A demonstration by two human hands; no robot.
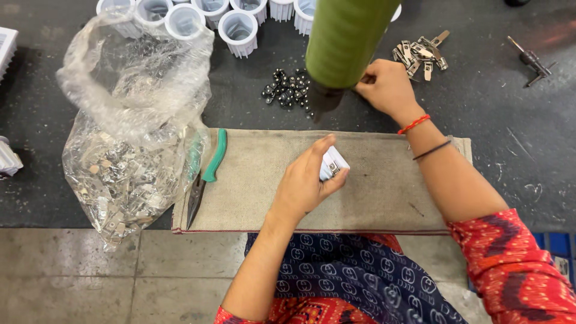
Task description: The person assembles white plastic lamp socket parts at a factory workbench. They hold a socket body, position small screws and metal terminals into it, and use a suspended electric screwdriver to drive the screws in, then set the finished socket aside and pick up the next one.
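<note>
Left hand holds a small white part while the right hand reaches far toward the loose hardware.

The left hand is grasping a small white plastic holder over the beige cloth mat; best kept low and steady there. The right hand has its fingers curled by the black beads, just left of the metal clips; whether it pinches anything I cannot tell. The green cylinder crowds that reach. Pliers and a plastic bag fill the left; open room lies right.

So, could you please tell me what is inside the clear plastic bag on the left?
The plastic bag holds a heap of small shiny metal pieces, settled in its lower half. The crinkled upper half looks mostly empty. Pieces deeper in the heap are covered, so their exact shape cannot be told.
</note>
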